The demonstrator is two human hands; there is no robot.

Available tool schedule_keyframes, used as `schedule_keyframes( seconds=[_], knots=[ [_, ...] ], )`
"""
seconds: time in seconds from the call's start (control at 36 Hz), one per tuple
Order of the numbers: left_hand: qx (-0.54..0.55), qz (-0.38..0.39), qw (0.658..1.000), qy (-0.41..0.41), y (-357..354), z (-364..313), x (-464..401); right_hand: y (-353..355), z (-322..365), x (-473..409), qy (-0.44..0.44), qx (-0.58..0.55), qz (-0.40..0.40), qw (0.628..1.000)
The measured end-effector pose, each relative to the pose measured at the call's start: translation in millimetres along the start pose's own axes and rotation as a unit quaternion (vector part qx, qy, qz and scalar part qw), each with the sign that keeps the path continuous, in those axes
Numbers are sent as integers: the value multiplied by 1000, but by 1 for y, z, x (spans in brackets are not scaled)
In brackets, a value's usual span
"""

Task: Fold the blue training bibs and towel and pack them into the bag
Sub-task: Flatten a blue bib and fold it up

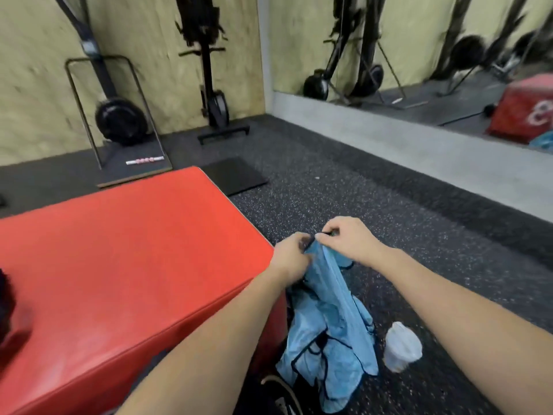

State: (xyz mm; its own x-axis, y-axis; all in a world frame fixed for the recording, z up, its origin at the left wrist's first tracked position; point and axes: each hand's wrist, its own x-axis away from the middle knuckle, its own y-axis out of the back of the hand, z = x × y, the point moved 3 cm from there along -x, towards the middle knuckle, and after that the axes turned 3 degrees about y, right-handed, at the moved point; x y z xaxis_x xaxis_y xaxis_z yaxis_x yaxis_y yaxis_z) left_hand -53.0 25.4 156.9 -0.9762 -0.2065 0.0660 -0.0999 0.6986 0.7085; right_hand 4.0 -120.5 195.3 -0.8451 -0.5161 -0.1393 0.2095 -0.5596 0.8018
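The red padded box [119, 250] bears no writing; its mirrored twin [523, 109] shows white lettering too blurred to read. A blue training bib [326, 313], edged in dark trim, hangs over the speckled floor [389, 205] beside the box. The left hand [291, 257] and right hand [348, 239] both pinch its top edge, arms outstretched. A pale bottle [402, 345] stands just beside the bib.
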Motion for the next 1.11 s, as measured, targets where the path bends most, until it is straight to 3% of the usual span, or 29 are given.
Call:
schedule_keyframes(
  seconds=[0.42,0.67,0.86,1.11],
  knots=[
    [197,-93,969,-119,157,-112,44,166,179,4,130,-78,-165,975],
    [233,-76,960,-132,255,-122,97,216,239,-6,184,16,-234,955],
    [207,-163,958,-116,373,-103,153,238,272,-15,204,15,-222,953],
    [190,-203,954,-111,482,-110,236,231,344,-15,256,44,-167,951]
  ],
)
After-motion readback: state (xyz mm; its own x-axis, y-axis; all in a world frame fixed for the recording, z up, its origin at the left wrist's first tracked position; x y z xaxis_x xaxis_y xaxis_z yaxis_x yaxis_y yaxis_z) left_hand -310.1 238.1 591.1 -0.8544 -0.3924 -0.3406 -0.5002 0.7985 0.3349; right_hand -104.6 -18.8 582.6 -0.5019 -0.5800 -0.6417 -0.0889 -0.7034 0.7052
